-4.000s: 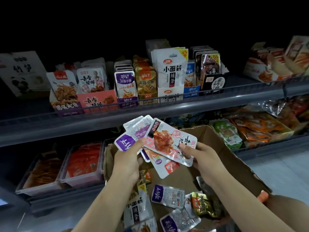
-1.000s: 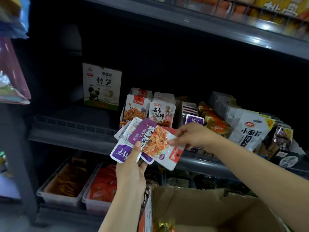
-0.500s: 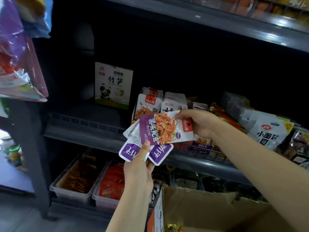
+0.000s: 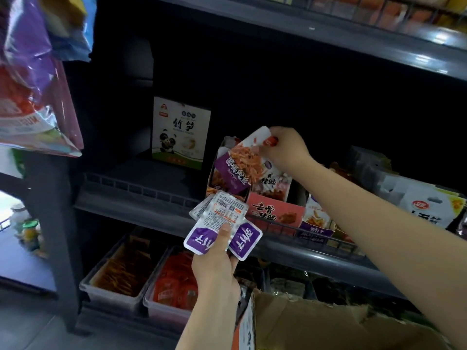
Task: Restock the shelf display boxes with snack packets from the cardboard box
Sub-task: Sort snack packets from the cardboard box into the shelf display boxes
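Two hands work at the middle shelf [image 4: 131, 198], whose low railed front edge runs from centre left down toward the right of the frame; behind that rail, left of centre, the shelf floor lies bare and dark up to a panda-printed box [image 4: 180, 132] standing at the back; to the right the display boxes sit packed side by side, touching. Above, the next shelf's underside [image 4: 328, 34] slants across the upper right, with dark open room between it and the packets. The right hand [image 4: 285, 150], at centre frame, pinches the top corner of a purple-and-white snack packet [image 4: 240, 165] between curled fingers and thumb, the packet tilted with its lower end in the leftmost display box [image 4: 214, 180], just beside the pink display box [image 4: 275, 210]. The left hand [image 4: 214, 269], lower centre, grips a fan of purple packets [image 4: 219, 223] in front of the rail, thumb pressed on their face, fingers curled behind. Clear plastic bins [image 4: 121, 279] of orange and red snacks sit on the lower shelf at lower left; the cardboard box [image 4: 316, 324] opens at the bottom right edge, below the right forearm; hanging bags [image 4: 32, 84] crowd the upper left.
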